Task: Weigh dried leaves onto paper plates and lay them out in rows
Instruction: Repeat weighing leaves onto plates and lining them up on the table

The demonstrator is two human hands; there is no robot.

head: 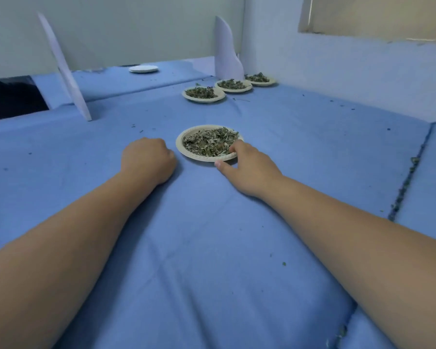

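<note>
A paper plate [184,149] heaped with dried leaves [208,141] lies on the blue cloth [212,248] ahead of me. My right hand [249,167] pinches its near right rim, thumb under the edge and a finger over it. My left hand [147,161] rests on the cloth as a fist just left of the plate, holding nothing. Farther back, three filled plates form a row: one [203,94], a second [233,85] and a third [260,79].
White divider boards stand at back left [66,69] and behind the row [227,51]. A white plate [143,69] lies far back. A wall runs along the right. A seam with leaf crumbs [408,177] crosses the cloth at right.
</note>
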